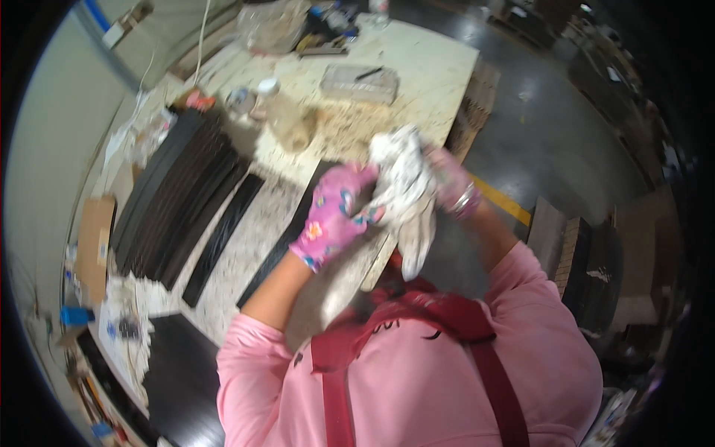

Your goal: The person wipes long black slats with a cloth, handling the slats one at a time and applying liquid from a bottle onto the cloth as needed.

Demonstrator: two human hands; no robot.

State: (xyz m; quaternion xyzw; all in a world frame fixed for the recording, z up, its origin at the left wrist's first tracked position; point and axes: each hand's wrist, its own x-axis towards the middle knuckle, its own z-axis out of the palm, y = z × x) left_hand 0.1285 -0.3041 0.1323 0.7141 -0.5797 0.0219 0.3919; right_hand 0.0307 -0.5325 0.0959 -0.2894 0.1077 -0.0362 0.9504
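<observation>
My left hand (339,208), in a pink flowered glove, is closed on a crumpled white cloth (404,167) at the front edge of the table. On the cloth's other side, my right hand (452,182) grips it too, in a similar glove and slightly blurred. A paler, glove-like piece (417,246) hangs below the bundle; whether it is a separate thing I cannot tell. Left of my left hand lie a long black strip (223,242) and a second black strip (304,208), partly behind that hand.
A stack of curved dark strips (175,194) fills the table's left side. Farther back on the stained pale tabletop (432,56) are a cloudy bottle (289,119), a grey block (357,83) with a dark stick on it, and a plastic bag (272,28). Cardboard (95,238) stands far left.
</observation>
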